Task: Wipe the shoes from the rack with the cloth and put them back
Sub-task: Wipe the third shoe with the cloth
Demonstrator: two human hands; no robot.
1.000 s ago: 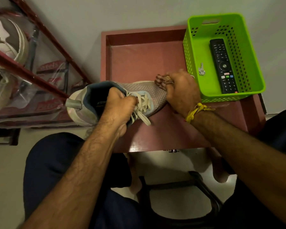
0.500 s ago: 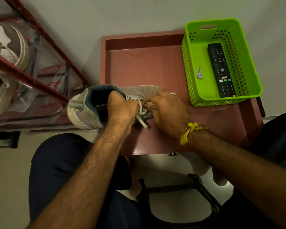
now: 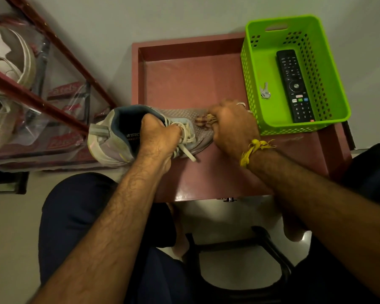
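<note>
Left hand [image 3: 156, 137] grips shoe [image 3: 119, 137] at tongue, on desk [image 3: 184, 84]; right hand [image 3: 233, 126] clutches bunched cloth [image 3: 203, 122] against toe.

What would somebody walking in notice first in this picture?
Probably the bright green basket at the table's far right corner, with a black remote and a small key inside. Next, the grey sneaker at the table's left edge: the left hand grips it by the tongue and laces while the right hand presses a bunched cloth against its toe.
</note>
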